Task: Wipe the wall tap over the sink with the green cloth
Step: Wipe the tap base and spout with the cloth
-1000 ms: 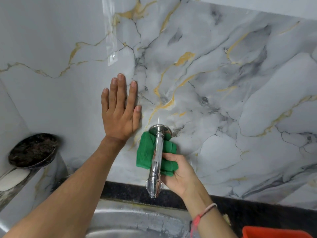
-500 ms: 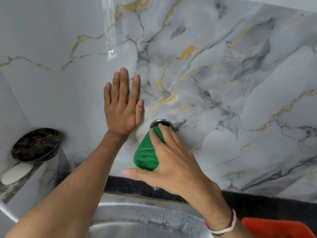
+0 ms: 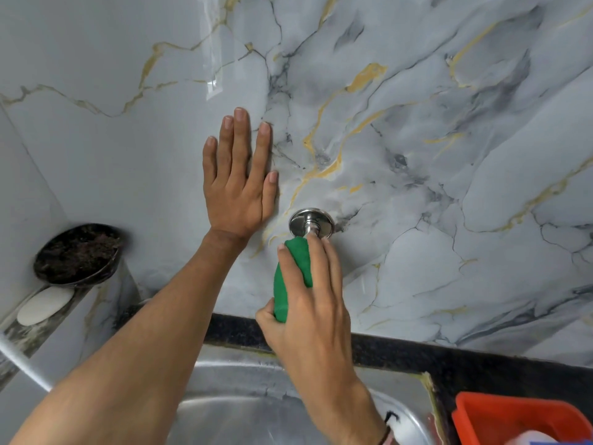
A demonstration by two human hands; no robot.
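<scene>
1. We found the tap mounted on the marble wall, directly above the sink. Only its round flange and a short neck showed; the spout was covered.
2. The right hand was clenched around the cloth, which was wrapped over the spout just below the flange. Fingers lay along the top of the cloth and the thumb closed beneath it.
3. The left hand gripped nothing. It lay flat and spread against the wall, just left of the tap and slightly above it, apparently as a brace.
4. We judged the wiping step to be in hand, with the cloth working the spout's length. How much of the tap was already clean could not be told.
5. In our judgement, the next move called for sliding or twisting the cloth along the spout while keeping the squeeze even, then working up around the neck and flange, which remained bare.
6. Left of the tap, a dark dish and a soap bar sat on a ledge. An orange tub stood below and right of the tap, beside the sink.
</scene>
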